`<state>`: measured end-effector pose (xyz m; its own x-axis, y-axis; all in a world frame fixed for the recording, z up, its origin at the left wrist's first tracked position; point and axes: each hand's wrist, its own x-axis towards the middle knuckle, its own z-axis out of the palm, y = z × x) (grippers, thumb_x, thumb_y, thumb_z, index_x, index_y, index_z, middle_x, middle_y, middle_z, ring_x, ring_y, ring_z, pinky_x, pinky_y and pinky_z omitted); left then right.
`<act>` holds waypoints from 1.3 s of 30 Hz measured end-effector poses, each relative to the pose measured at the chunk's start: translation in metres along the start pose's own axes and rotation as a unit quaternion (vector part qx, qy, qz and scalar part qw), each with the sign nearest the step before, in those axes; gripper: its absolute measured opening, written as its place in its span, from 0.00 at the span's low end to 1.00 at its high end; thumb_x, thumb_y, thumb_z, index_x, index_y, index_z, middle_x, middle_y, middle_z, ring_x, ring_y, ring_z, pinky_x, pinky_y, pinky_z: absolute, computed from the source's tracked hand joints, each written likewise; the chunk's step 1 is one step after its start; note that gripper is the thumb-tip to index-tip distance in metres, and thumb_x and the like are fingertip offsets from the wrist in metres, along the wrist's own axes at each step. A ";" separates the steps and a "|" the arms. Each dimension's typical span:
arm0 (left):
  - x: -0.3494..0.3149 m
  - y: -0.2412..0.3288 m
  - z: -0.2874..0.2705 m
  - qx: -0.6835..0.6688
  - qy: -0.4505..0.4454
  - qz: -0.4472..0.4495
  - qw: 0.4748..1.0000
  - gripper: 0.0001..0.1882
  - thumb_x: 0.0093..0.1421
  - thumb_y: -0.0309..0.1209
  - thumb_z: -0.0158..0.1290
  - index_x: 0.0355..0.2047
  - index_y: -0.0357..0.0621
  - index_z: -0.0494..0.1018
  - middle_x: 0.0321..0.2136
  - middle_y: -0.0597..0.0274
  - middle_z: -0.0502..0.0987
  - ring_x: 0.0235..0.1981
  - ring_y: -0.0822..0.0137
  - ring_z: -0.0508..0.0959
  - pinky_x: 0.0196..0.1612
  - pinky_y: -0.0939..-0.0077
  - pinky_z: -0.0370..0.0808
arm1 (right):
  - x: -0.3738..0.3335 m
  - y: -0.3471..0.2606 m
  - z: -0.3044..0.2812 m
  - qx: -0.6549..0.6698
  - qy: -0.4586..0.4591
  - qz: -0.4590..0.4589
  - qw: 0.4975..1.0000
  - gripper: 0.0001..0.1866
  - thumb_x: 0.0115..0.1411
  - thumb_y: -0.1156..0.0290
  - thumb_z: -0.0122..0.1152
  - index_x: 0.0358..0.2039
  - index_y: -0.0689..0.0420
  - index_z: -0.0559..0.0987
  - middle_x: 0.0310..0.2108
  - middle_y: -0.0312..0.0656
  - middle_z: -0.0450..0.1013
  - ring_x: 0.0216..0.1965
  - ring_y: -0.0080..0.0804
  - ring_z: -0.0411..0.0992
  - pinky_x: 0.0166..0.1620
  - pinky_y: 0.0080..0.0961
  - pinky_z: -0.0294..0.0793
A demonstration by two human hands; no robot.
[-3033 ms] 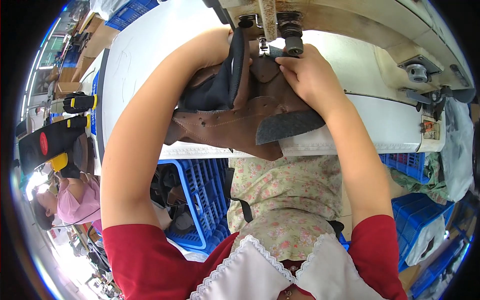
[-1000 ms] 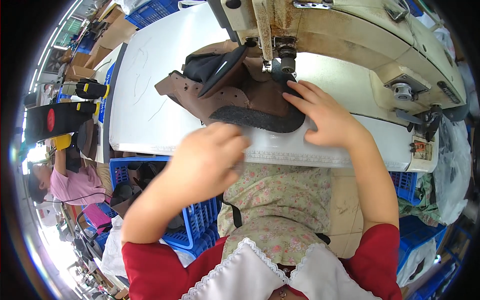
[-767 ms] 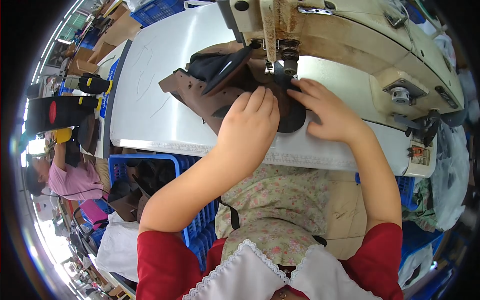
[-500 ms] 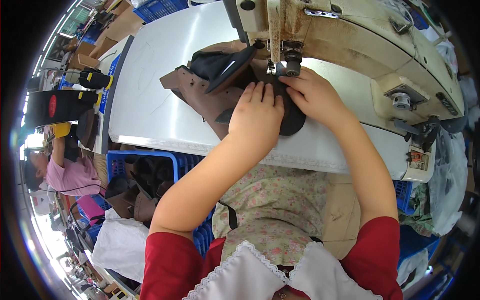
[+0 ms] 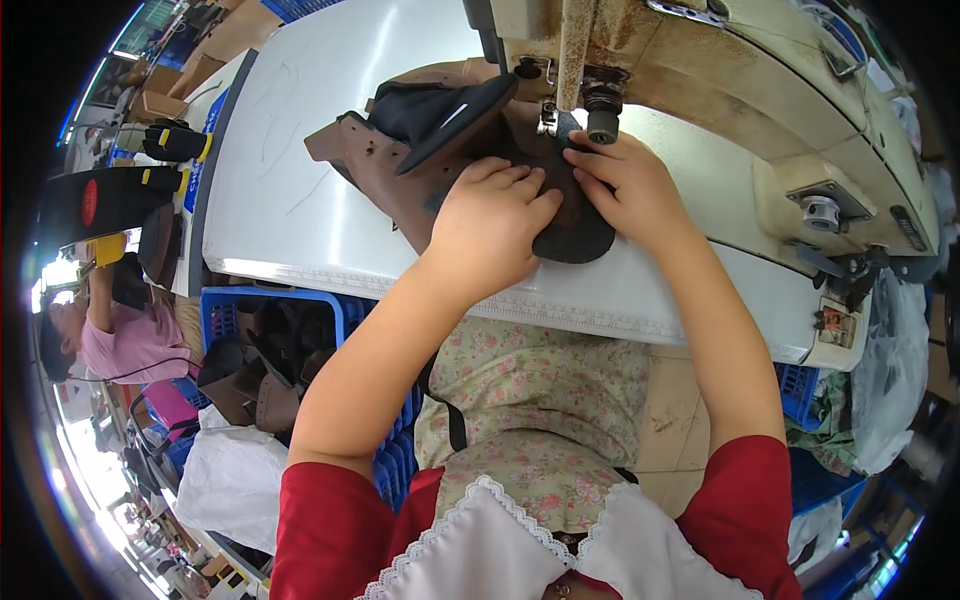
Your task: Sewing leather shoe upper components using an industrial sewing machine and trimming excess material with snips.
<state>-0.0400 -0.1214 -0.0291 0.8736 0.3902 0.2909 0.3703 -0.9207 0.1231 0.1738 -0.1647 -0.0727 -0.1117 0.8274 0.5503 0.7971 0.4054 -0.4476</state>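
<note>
A brown leather shoe upper (image 5: 385,175) with a black padded part (image 5: 430,120) and small holes lies on the white sewing machine table. Its dark rounded end (image 5: 575,235) spreads out below my hands. My left hand (image 5: 490,215) presses on the upper with bent fingers, its thumb toward the right. Close beside the presser foot (image 5: 547,118), my right hand (image 5: 630,185) grips the upper's edge, thumb and fingertips close together. A small dark grey piece (image 5: 568,128) shows next to the foot, partly hidden by those fingers. The needle's tip is too small to make out.
The cream sewing machine (image 5: 740,100) arches over the work. A blue crate (image 5: 345,310) of dark and brown shoe parts stands below the table's left front edge. Clear plastic bags (image 5: 885,370) hang at right. Further left, a person in pink (image 5: 140,345) is working.
My left hand has shifted slightly left, its fingers more bent. The upper has turned a little under the presser foot. My right hand stays beside the foot, and the whole view has shifted somewhat.
</note>
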 end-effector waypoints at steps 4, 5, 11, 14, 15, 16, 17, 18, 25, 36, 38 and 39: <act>-0.003 -0.001 0.003 -0.006 0.014 0.004 1.000 0.29 0.34 0.28 0.60 0.43 0.46 0.79 0.47 0.52 0.79 0.49 0.58 0.78 0.59 0.61 0.68 | -0.001 0.000 0.001 -0.007 -0.001 -0.007 1.000 0.12 0.52 0.74 0.64 0.38 0.59 0.84 0.43 0.45 0.77 0.49 0.43 0.73 0.52 0.36 0.74; -0.004 -0.002 0.006 -0.002 0.025 0.011 1.000 0.28 0.34 0.29 0.60 0.43 0.46 0.79 0.47 0.53 0.79 0.48 0.58 0.78 0.58 0.61 0.68 | -0.001 0.000 0.000 -0.006 -0.001 -0.008 1.000 0.12 0.52 0.73 0.64 0.38 0.59 0.84 0.43 0.45 0.77 0.50 0.43 0.73 0.52 0.36 0.74; -0.005 -0.011 0.012 -0.002 0.045 0.040 0.998 0.27 0.35 0.30 0.58 0.42 0.45 0.79 0.46 0.53 0.80 0.47 0.58 0.79 0.57 0.61 0.69 | -0.001 -0.001 -0.002 -0.009 -0.018 0.003 1.000 0.13 0.54 0.73 0.64 0.41 0.57 0.83 0.47 0.41 0.77 0.51 0.43 0.73 0.53 0.37 0.72; -0.004 -0.016 0.014 -0.010 0.051 0.050 0.997 0.27 0.35 0.31 0.58 0.41 0.45 0.79 0.45 0.52 0.80 0.47 0.57 0.79 0.57 0.60 0.69 | -0.001 -0.001 0.000 -0.015 -0.018 0.008 1.000 0.13 0.54 0.73 0.64 0.42 0.57 0.83 0.46 0.41 0.77 0.51 0.43 0.73 0.53 0.37 0.72; -0.004 -0.017 0.015 -0.015 0.054 0.054 0.997 0.27 0.35 0.31 0.58 0.41 0.45 0.79 0.45 0.52 0.80 0.47 0.57 0.79 0.57 0.60 0.69 | -0.001 -0.001 0.000 -0.021 -0.010 0.003 1.000 0.12 0.53 0.73 0.64 0.39 0.58 0.84 0.43 0.44 0.77 0.50 0.43 0.73 0.52 0.37 0.73; -0.004 -0.019 0.016 -0.016 0.054 0.053 0.997 0.27 0.35 0.31 0.58 0.41 0.45 0.79 0.45 0.52 0.80 0.47 0.57 0.79 0.57 0.60 0.69 | -0.001 -0.001 0.000 -0.021 -0.011 0.003 1.000 0.12 0.53 0.73 0.64 0.39 0.58 0.84 0.43 0.44 0.77 0.50 0.43 0.73 0.52 0.37 0.73; -0.004 -0.019 0.017 -0.020 0.056 0.057 0.997 0.27 0.35 0.30 0.57 0.41 0.45 0.79 0.45 0.52 0.80 0.47 0.57 0.79 0.57 0.60 0.70 | -0.001 -0.001 0.000 -0.024 -0.009 0.003 1.000 0.12 0.53 0.73 0.64 0.39 0.58 0.84 0.43 0.44 0.77 0.50 0.43 0.73 0.52 0.37 0.73; -0.004 -0.020 0.018 -0.024 0.058 0.062 0.996 0.26 0.35 0.30 0.57 0.41 0.45 0.79 0.46 0.52 0.80 0.47 0.57 0.79 0.57 0.60 0.70 | -0.001 -0.001 0.000 -0.028 -0.007 0.003 1.000 0.12 0.53 0.73 0.64 0.39 0.58 0.84 0.43 0.43 0.77 0.50 0.43 0.73 0.52 0.36 0.73; -0.002 -0.032 0.018 -0.041 0.055 0.072 0.995 0.27 0.34 0.28 0.56 0.42 0.46 0.79 0.46 0.52 0.80 0.48 0.56 0.79 0.57 0.59 0.70 | 0.000 -0.003 0.002 -0.040 -0.008 0.005 0.999 0.13 0.53 0.73 0.64 0.40 0.57 0.83 0.43 0.41 0.77 0.49 0.42 0.73 0.51 0.37 0.73; -0.001 -0.051 0.015 -0.065 0.040 0.106 0.991 0.30 0.31 0.30 0.57 0.42 0.46 0.79 0.47 0.54 0.80 0.48 0.57 0.79 0.57 0.60 0.70 | -0.004 -0.009 -0.004 -0.041 -0.036 0.011 0.998 0.13 0.53 0.71 0.64 0.40 0.56 0.84 0.44 0.41 0.77 0.49 0.42 0.73 0.51 0.37 0.72; -0.001 -0.057 0.016 -0.067 0.037 0.110 0.991 0.30 0.31 0.30 0.57 0.42 0.46 0.79 0.47 0.54 0.80 0.48 0.57 0.79 0.57 0.59 0.70 | -0.004 -0.010 -0.003 -0.045 -0.036 0.008 0.998 0.13 0.53 0.71 0.65 0.40 0.56 0.84 0.45 0.41 0.77 0.49 0.42 0.73 0.52 0.37 0.72; -0.001 -0.060 0.016 -0.070 0.035 0.116 0.990 0.30 0.31 0.30 0.57 0.42 0.46 0.79 0.47 0.55 0.80 0.48 0.56 0.79 0.57 0.59 0.70 | -0.004 -0.011 -0.002 -0.051 -0.036 0.005 0.998 0.12 0.53 0.71 0.65 0.40 0.56 0.84 0.45 0.41 0.77 0.49 0.42 0.73 0.52 0.38 0.72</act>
<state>-0.0582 -0.0671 -0.0519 0.9041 0.1717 0.3914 0.1105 -0.9785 0.1740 0.1666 -0.1735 -0.0689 -0.1421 0.8585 0.4927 0.8541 0.3579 -0.3774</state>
